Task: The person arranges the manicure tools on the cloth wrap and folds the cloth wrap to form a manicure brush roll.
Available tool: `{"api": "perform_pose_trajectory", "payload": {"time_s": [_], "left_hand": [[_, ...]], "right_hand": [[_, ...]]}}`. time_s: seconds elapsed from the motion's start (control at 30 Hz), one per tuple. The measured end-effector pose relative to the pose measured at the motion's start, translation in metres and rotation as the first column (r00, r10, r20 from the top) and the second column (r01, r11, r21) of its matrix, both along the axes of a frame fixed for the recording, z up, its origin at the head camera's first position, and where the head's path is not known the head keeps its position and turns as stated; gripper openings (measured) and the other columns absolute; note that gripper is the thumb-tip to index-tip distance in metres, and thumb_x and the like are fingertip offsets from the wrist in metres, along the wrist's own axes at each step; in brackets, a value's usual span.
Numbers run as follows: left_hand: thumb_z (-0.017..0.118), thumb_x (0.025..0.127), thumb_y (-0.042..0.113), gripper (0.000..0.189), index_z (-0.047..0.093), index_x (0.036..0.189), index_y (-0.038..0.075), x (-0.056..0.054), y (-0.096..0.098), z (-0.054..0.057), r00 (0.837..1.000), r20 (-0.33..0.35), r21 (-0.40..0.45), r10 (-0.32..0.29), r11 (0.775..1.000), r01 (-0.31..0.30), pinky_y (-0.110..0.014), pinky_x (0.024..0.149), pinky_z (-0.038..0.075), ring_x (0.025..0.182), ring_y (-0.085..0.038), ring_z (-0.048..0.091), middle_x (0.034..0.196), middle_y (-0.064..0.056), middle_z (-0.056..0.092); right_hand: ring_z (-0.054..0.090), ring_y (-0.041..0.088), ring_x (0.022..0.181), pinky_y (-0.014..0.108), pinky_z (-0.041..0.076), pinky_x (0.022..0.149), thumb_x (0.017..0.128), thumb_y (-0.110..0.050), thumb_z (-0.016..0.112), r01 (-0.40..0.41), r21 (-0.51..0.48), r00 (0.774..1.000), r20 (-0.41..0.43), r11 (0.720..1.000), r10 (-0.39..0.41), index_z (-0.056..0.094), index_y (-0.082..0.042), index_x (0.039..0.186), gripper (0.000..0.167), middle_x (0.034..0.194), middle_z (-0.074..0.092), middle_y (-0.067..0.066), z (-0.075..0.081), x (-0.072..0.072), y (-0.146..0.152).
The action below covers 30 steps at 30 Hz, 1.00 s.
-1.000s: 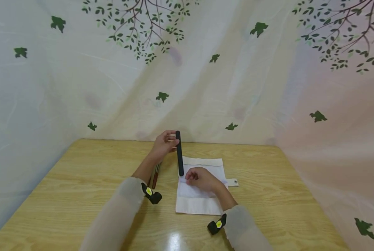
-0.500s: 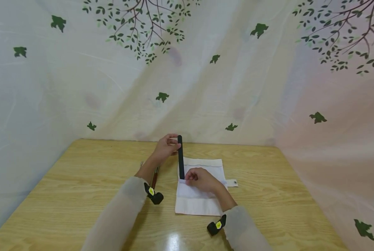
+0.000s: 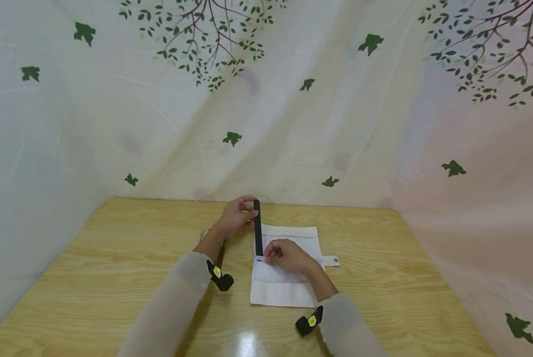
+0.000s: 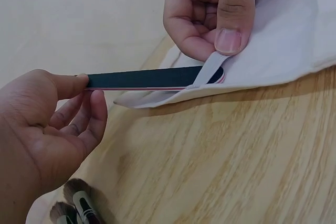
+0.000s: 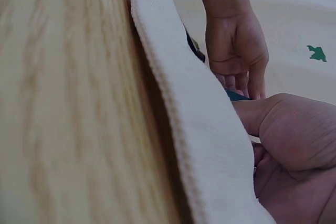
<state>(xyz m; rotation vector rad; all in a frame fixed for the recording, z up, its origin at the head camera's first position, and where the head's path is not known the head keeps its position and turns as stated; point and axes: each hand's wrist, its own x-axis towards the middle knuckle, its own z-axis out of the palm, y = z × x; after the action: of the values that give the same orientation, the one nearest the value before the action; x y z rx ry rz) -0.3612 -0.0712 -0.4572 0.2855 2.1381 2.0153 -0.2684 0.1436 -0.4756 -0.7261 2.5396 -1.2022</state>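
Note:
My left hand (image 3: 237,216) pinches one end of a black nail file (image 4: 144,78) between thumb and fingers. The file has a thin pale and red edge. Its other end lies under a white elastic band (image 4: 209,70) on a white cloth roll-up case (image 3: 282,293), with the rounded tip showing just past the band in the left wrist view. The thumb and fingers of my right hand (image 3: 289,255) pinch the band and lift it off the cloth. In the right wrist view the case's edge hides most of the file.
Brushes with reddish-brown handles (image 3: 221,255) lie on the wooden table (image 3: 114,277) left of the case, partly behind my left forearm. A snap strap (image 3: 332,261) sticks out from the case's right side. A printed curtain (image 3: 275,124) hangs behind the table.
My left hand has brought the nail file down and slightly right, and its lower end has gone from above the cloth to under the elastic band. My right hand has barely moved.

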Motion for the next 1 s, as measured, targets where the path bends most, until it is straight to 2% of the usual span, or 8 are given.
{"api": "perform_pose_trajectory", "payload": {"time_s": [0.33, 0.67, 1.0], "left_hand": [[0.064, 0.098, -0.004, 0.051, 0.05, 0.148, 0.0, 0.001, 0.003, -0.011, 0.999, -0.004, -0.075, -0.051, 0.996, 0.05, -0.029, 0.074, 0.06, 0.085, -0.018, 0.066, 0.125, -0.026, 0.059], [0.066, 0.097, -0.005, 0.05, 0.053, 0.145, 0.0, 0.001, 0.003, -0.014, 0.996, 0.031, -0.074, -0.088, 0.993, 0.09, -0.028, 0.074, 0.06, 0.083, -0.016, 0.068, 0.117, -0.02, 0.062], [0.066, 0.096, -0.007, 0.048, 0.054, 0.142, -0.003, 0.004, 0.003, -0.013, 0.991, 0.05, -0.076, -0.121, 0.989, 0.125, -0.032, 0.078, 0.06, 0.082, -0.019, 0.069, 0.117, -0.021, 0.061]], "right_hand": [[0.057, 0.011, 0.082, 0.026, 0.047, 0.075, 0.094, -0.007, 0.073, -0.005, -0.009, 1.0, -0.005, 1.0, 0.005, 0.07, -0.008, 0.098, 0.005, 0.086, 0.063, -0.004, 0.001, 0.0, -0.001], [0.057, 0.012, 0.082, 0.027, 0.047, 0.075, 0.095, -0.006, 0.072, 0.012, -0.006, 1.0, 0.005, 1.0, -0.012, 0.07, -0.012, 0.097, 0.007, 0.086, 0.063, -0.004, 0.001, 0.0, 0.0], [0.057, 0.012, 0.081, 0.027, 0.046, 0.075, 0.095, -0.008, 0.072, 0.01, -0.002, 1.0, 0.003, 1.0, -0.01, 0.069, -0.011, 0.096, 0.004, 0.085, 0.062, -0.004, 0.002, 0.001, -0.001]]}}
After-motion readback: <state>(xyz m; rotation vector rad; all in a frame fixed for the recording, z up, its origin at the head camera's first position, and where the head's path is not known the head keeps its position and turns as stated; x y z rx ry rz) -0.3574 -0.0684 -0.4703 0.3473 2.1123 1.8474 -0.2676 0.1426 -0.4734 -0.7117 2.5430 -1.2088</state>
